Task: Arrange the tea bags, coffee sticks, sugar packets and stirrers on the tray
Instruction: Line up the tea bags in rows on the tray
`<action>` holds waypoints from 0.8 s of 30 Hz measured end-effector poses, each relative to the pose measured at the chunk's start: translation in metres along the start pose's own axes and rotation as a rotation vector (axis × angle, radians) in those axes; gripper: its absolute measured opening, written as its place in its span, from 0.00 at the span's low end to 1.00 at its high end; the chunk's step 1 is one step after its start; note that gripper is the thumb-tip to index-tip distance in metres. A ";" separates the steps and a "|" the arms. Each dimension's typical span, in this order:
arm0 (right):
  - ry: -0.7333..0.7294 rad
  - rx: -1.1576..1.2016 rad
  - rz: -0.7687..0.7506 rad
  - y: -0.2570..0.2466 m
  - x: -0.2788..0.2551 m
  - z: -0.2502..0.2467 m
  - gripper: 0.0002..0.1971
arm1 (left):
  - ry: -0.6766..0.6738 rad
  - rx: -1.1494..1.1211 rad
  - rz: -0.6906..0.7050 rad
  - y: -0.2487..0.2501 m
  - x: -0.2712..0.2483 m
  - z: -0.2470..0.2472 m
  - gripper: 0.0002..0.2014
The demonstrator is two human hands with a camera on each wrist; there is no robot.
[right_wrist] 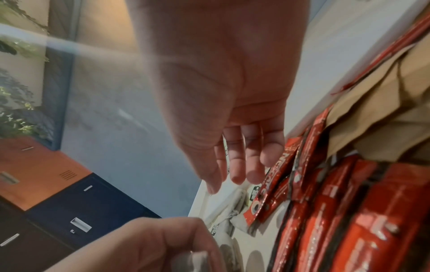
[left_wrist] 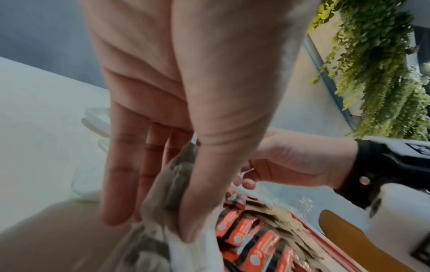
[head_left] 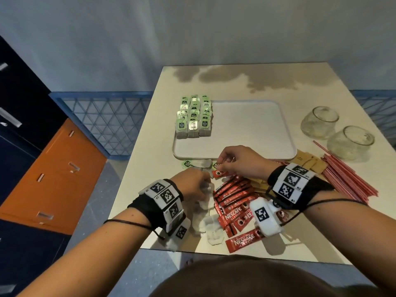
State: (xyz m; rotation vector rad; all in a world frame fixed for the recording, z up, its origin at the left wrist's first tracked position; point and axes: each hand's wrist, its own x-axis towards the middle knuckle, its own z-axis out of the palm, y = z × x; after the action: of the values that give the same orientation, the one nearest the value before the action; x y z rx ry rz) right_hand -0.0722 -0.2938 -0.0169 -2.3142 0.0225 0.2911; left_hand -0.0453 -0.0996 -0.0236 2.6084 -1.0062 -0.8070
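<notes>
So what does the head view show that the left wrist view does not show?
Only the head view: the white tray with rows of tea bags at its left edge, two glasses and the red stirrers on the table.

Only the left wrist view: the left hand pinching a tea bag between thumb and fingers, and hanging green plants.

Both: the red coffee sticks and the right hand.

Head view: even, soft indoor light, fairly bright; wide-angle bending at edges. Dark blotchy shadows on desk [head_left: 246,82] at 12 o'clock; soft shadows under glass cups [head_left: 319,122]. Both wrist views dimmer, motion-blurred, close skin unfocused; pale streak of glare across right wrist view at 10 o'clock.
</notes>
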 end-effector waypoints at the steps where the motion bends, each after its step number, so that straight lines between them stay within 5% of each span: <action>1: 0.003 0.005 0.000 0.000 -0.002 -0.001 0.05 | 0.021 -0.032 0.005 -0.001 0.001 -0.001 0.14; 6: 0.005 0.018 -0.013 0.001 -0.007 -0.005 0.07 | 0.130 -0.147 -0.033 -0.009 0.001 -0.014 0.08; 12: -0.076 0.131 -0.043 -0.009 -0.004 -0.003 0.16 | 0.322 -0.668 -0.102 -0.016 -0.001 -0.023 0.11; 15: -0.041 0.162 -0.071 -0.016 0.000 0.001 0.12 | 0.376 -0.793 -0.104 -0.010 0.000 -0.023 0.10; 20: -0.008 0.096 -0.091 -0.025 0.005 -0.006 0.08 | 0.318 -0.970 -0.137 -0.008 -0.003 -0.022 0.17; 24: -0.133 -0.061 -0.164 -0.038 0.007 -0.018 0.09 | 0.252 -0.773 -0.096 -0.005 -0.006 -0.028 0.18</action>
State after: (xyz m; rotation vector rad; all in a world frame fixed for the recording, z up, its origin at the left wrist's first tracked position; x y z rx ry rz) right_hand -0.0576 -0.2802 0.0203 -2.3355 -0.2444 0.3655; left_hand -0.0304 -0.0917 0.0001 2.0172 -0.3822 -0.6811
